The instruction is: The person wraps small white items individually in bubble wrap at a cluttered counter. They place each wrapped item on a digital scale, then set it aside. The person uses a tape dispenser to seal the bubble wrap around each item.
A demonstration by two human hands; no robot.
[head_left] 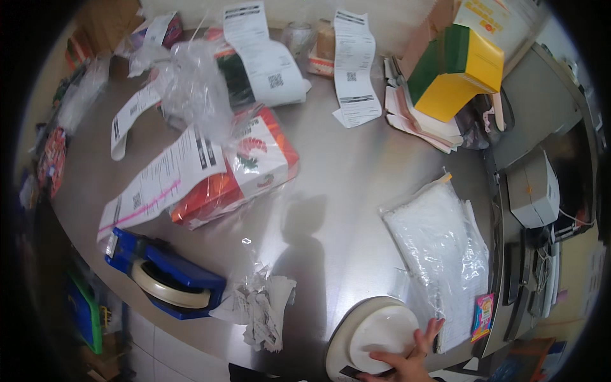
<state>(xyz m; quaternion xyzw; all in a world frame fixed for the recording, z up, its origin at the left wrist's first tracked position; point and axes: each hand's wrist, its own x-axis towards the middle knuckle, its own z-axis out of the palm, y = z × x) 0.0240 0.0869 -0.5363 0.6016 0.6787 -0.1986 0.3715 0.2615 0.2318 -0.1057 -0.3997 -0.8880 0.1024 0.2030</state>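
Right hand spread, gripping nothing, at round white disc on cream scale-like base, five o'clock. Left hand unseen, can't tell. Probably positioning at disc; lifting would need fingers closed. Clear plastic bag past twelve from hand.

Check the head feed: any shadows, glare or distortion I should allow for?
Head view: corners go black and edges of the metal table bow; a dark patch, shadow or reflection, runs down its middle; glints streak the clear plastic bag at right; the white round-plated device sits against the lower edge.
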